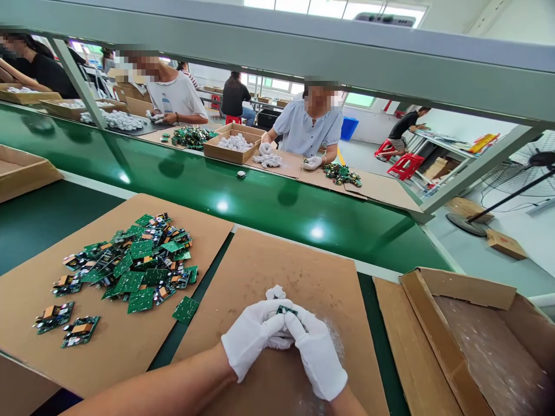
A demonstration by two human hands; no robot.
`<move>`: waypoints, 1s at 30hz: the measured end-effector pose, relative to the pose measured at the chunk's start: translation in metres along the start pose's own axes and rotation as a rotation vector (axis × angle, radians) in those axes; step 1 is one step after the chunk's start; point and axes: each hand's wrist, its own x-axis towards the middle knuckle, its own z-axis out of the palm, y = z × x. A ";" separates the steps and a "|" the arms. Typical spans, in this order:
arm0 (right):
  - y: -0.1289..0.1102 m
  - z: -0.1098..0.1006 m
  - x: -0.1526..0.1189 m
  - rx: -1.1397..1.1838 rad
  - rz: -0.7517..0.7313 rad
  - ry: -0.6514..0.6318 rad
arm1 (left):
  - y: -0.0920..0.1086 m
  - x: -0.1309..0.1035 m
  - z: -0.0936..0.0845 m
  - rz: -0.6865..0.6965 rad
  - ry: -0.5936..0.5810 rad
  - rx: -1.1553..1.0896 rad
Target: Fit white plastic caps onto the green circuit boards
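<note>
Cardboard mats cover the green tabletop; at six o'clock the left hand and right hand, gloved, grip closed together around a white part and a small board. At nine o'clock a pile of boards remains; the box at three o'clock looks empty, so the work seems early.

Green conveyor belt, open cardboard box, standing fan, red stools

Head-worn view, forward and downward
</note>
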 end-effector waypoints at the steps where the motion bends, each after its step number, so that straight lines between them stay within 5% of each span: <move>1: 0.000 0.000 0.000 -0.003 0.005 -0.003 | 0.000 0.000 0.000 -0.009 -0.006 0.004; 10: -0.010 0.003 -0.003 -0.018 0.004 -0.036 | 0.001 0.001 -0.003 -0.014 -0.065 -0.071; 16: -0.008 0.008 -0.007 -0.064 -0.005 -0.032 | 0.002 0.001 0.000 -0.010 0.090 0.141; 23: -0.001 0.003 -0.004 -0.128 -0.016 -0.022 | 0.005 0.001 -0.002 -0.050 -0.073 -0.078; 30: -0.004 0.004 -0.004 -0.221 -0.043 0.003 | 0.002 0.001 0.000 -0.037 0.004 -0.055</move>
